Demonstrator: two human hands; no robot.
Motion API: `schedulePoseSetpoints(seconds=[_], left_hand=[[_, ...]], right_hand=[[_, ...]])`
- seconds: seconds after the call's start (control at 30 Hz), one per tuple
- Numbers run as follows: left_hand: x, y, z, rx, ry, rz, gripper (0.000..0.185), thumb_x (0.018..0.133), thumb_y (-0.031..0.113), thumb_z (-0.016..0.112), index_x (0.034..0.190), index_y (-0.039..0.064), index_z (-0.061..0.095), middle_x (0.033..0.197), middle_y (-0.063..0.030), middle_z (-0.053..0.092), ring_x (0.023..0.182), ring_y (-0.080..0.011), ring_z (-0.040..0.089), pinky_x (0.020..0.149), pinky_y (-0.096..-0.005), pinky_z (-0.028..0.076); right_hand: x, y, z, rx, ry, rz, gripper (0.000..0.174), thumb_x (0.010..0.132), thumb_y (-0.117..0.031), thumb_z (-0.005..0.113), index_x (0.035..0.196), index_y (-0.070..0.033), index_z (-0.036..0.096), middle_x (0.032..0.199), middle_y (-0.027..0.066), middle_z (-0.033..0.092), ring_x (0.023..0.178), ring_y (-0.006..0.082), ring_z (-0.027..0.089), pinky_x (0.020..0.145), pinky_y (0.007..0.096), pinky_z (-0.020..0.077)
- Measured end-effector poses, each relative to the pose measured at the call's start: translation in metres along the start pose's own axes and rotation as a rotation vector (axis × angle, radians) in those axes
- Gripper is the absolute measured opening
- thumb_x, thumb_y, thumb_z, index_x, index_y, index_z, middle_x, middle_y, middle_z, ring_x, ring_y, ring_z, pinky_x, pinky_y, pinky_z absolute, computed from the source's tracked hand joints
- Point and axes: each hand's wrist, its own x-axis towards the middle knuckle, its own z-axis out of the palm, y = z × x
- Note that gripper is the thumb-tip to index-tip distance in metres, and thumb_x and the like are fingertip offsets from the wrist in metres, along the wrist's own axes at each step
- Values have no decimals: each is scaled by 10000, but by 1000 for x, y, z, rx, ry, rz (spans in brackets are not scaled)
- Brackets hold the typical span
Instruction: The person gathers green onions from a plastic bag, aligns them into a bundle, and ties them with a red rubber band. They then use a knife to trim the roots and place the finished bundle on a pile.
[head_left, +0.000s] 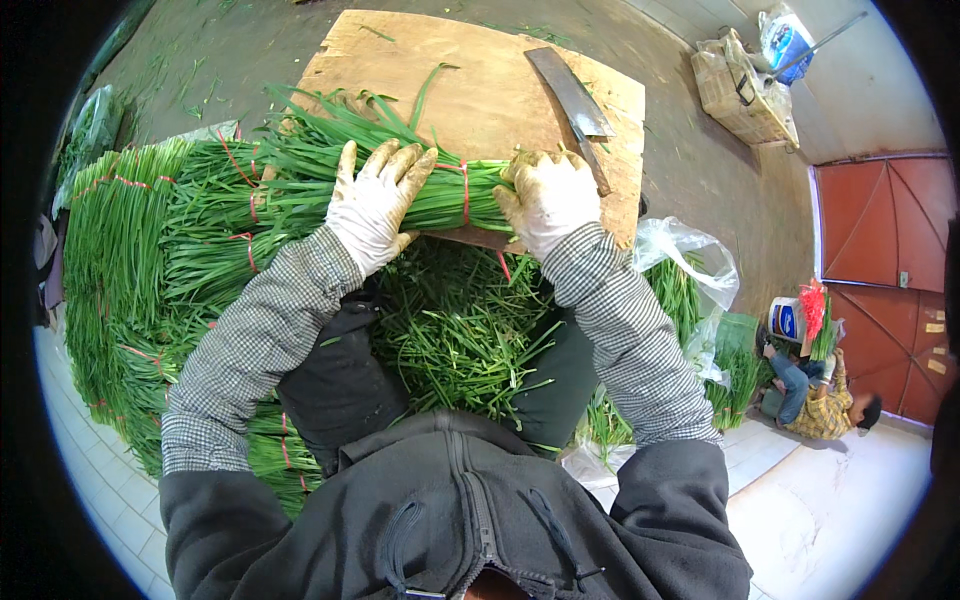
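A thick bunch of garlic chives (442, 196), bound with a red tie (466, 191), lies across a wooden board (480, 97) before me. My left hand (379, 199), in a stained white glove, spans the leafy part, its fingers spread over the top and its thumb on the near side. Around the pale stem ends at the bunch's right, my right hand (551, 191) has its gloved fingers curled. A broad-bladed knife (570, 97) lies on the board just beyond my right hand, its handle partly behind that hand.
Tied chive bunches (127, 277) are piled at my left. Loose trimmings (465, 337) fill the space between my legs. Clear plastic bags (686, 262) lie at right. Farther off are a crate (739, 90), a white bucket (786, 319) and a seated person (821, 405) handling greens.
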Motion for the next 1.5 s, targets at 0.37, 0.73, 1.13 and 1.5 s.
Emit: schedulePoseSetpoints(seconds=[0.37,0.73,1.13,1.5], left_hand=[[-3,-7,4,-35,15,27,1078,703,335,874,1575,164,265,1520,-112,423,1435,-325,367,1194,-629,180],[-3,-13,2,-63,-21,29,1002,730,339,852,1560,188,310,1551,-74,397,1451,-288,353,1196,-644,160],[0,-8,1,-30,-34,3,999,726,317,852,1557,175,318,1547,-74,401,1450,-290,353,1203,-630,165],[1,-13,4,-69,-18,11,1003,714,310,863,1553,185,326,1545,-71,410,1448,-293,360,1202,-636,158]], right_hand=[[-1,21,4,-91,5,-69,185,904,-210,593,982,-53,656,966,159,669,966,325,663,956,491,466],[-80,100,-52,-218,115,293,89,887,-147,626,951,-91,653,884,155,687,850,393,686,764,485,562],[-67,5,-96,404,-510,135,390,893,-260,723,1227,-66,668,1169,165,698,1069,293,685,960,388,529],[54,33,11,260,-289,424,310,972,-286,651,1137,-29,705,1026,139,742,955,248,706,879,367,546]])
